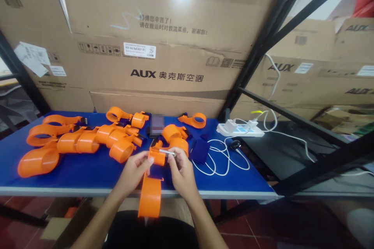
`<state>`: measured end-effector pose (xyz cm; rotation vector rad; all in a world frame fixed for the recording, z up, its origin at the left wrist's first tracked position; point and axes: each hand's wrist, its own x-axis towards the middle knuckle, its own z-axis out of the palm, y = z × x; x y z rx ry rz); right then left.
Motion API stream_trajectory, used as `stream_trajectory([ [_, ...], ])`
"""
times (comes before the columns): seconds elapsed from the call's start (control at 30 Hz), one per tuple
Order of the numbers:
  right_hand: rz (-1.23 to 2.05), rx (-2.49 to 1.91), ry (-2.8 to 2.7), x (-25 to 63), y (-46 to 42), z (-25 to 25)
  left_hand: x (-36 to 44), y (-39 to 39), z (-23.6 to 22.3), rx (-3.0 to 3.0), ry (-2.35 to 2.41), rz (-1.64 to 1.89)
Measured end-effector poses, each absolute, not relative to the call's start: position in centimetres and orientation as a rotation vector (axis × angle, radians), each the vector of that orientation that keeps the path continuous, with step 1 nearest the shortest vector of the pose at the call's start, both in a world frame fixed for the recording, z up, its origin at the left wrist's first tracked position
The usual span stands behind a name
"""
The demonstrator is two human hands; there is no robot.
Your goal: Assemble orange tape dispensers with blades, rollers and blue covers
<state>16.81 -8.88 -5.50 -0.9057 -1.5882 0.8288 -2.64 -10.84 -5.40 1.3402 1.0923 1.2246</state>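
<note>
My left hand (136, 169) is closed on an orange plastic tape dispenser (150, 198), whose wide ring hangs down past the table's front edge. In my right hand (182, 169) a thin silvery metal piece (166, 151) is pinched between the fingers, its far end at the upper part of the dispenser. Whether the metal touches the plastic I cannot tell. Just behind my right hand lies another orange dispenser (179, 144), with one more (172, 133) beyond it.
Several orange dispensers (77, 141) cover the left of the blue table (96, 175). A dark device (157, 125) stands at the back. On the right are a dark blue piece (200, 148), a white cable (214, 163) and a power strip (241, 129). A cardboard sheet (163, 62) rises behind.
</note>
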Motion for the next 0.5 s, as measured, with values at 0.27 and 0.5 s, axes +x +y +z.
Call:
stream_trajectory([
  [0.27,0.869,-0.909,-1.274,16.46,-8.87,-6.02,-2.54,-10.75,-5.92,1.210,1.134,1.345],
  [0.5,0.872,-0.901,-1.424,16.89,-9.11,-5.61,-2.59,-10.63,-5.72,1.183,1.141,1.351],
])
